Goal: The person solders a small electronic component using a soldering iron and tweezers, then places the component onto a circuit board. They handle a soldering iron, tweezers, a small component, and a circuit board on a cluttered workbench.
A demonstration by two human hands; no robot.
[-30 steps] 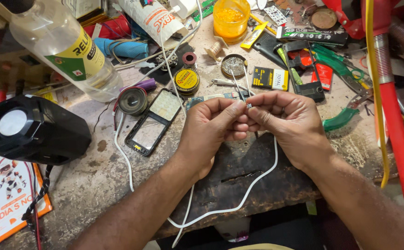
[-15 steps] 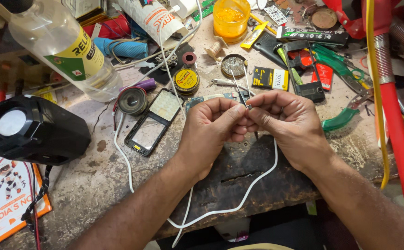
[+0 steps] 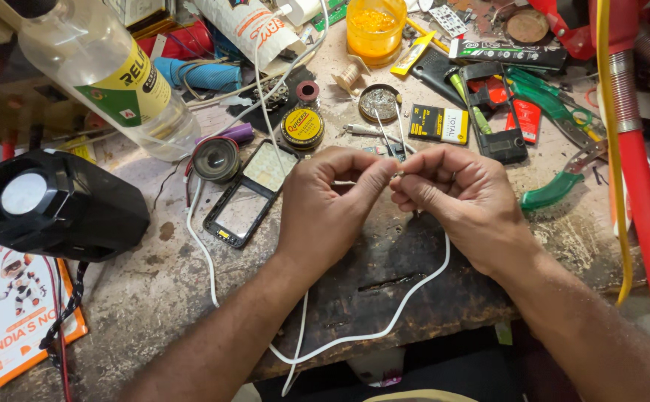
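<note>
My left hand [image 3: 329,205] and my right hand [image 3: 463,201] meet fingertip to fingertip over a cluttered workbench [image 3: 154,298]. Both pinch the end of a thin white cable [image 3: 384,327] between thumb and forefinger. The cable loops down from my right hand over the bench edge and comes back up under my left wrist. The very tip of the cable is hidden by my fingers. Just behind my hands lie tweezers [image 3: 387,130] and a small round tin [image 3: 379,102].
A dismantled phone frame [image 3: 243,201] and a small round speaker [image 3: 215,158] lie left of my hands. A black lamp-like device [image 3: 49,205] and a plastic bottle [image 3: 105,74] sit far left. Green-handled pliers [image 3: 563,186], a small battery [image 3: 438,123] and an orange cup [image 3: 374,28] lie behind and right.
My fingertips have shifted slightly around the cable end. The hands stay in the same place over the bench.
</note>
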